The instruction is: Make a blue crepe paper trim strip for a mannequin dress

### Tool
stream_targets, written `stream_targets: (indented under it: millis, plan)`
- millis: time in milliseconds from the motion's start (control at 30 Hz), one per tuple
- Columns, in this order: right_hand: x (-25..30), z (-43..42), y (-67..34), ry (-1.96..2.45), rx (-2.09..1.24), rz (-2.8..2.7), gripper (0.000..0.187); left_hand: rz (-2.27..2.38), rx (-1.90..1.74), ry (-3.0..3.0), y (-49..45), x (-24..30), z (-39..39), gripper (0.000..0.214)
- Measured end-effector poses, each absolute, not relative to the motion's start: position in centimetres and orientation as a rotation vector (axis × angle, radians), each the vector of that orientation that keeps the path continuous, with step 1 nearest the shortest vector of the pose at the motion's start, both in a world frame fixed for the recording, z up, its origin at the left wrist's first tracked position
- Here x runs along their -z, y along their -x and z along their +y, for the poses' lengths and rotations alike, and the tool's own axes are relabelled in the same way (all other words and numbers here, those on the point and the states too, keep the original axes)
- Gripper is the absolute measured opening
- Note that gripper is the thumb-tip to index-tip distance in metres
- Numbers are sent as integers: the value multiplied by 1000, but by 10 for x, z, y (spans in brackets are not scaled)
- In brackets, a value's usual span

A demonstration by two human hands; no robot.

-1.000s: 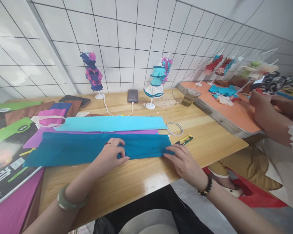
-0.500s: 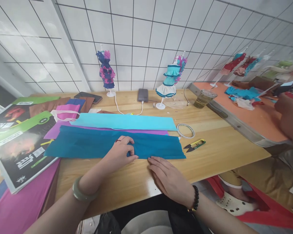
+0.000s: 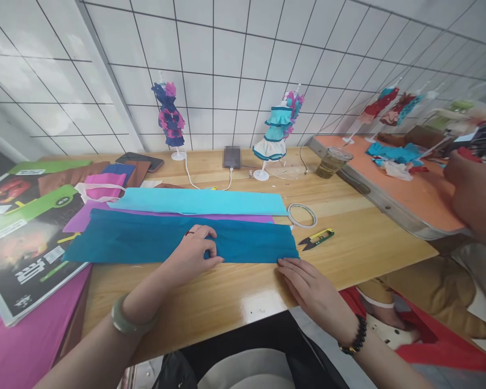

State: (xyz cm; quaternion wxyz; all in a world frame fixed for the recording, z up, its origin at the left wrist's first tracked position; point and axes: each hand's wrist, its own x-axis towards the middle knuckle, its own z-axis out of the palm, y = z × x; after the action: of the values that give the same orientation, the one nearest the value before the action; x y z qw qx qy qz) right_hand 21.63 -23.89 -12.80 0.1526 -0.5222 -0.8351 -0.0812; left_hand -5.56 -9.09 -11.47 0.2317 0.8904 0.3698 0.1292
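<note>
A long strip of teal cloth [image 3: 141, 237] lies across the table in front of me. My left hand [image 3: 196, 251] is on its middle, fingers curled in and thumb at the near edge, pinching the cloth there. At the strip's near right corner rests my right hand [image 3: 314, 289], its fingers stretched out together with the tips on the edge. Behind the teal strip are a light turquoise strip [image 3: 202, 202] and a purple piece of cloth [image 3: 243, 218], mostly covered. Yellow-handled thread snips [image 3: 318, 239] and a roll of tape [image 3: 302, 215] lie to the right.
Magazines [image 3: 28, 259] and folded cloths [image 3: 36, 329] cover the left side. Two small dress forms [image 3: 170, 116] [image 3: 274, 135], a phone [image 3: 140, 161] and a cup [image 3: 332, 162] stand or lie at the back. Another person's hand [image 3: 473, 200] is over the orange table [image 3: 433, 202].
My right hand has slid right along the near edge of the teal cloth to its corner. My left hand stays in place on the cloth. The view has shifted slightly.
</note>
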Motion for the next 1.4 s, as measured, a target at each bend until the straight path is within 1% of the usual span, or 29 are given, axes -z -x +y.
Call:
stream_targets:
  millis: [367,533,833,1067,1200,1300,1400]
  plan:
    - [107,-208,-220,1293,413,-2632,29,998,-363,-2461,56,112,-93,29]
    - [100,-202,-223,1257,500,-2619,28,995,-349,-2467,59,111,-93,29]
    - [78,-200,-248,1265,585,-2501,29,921,-359,-2447,59,103,-95,22]
    - [54,-182,-261,1292,688,-2451,28,875,-323,-2407,59,97,-97,17]
    - [43,-175,-269,1271,804,-2374,27,837,-348,-2407,59,97,-97,20]
    - [48,-175,-284,1279,908,-2285,29,821,-357,-2425,59,97,-97,20]
    - [70,-178,-305,1362,906,-2249,29,799,-354,-2443,58,97,-98,20]
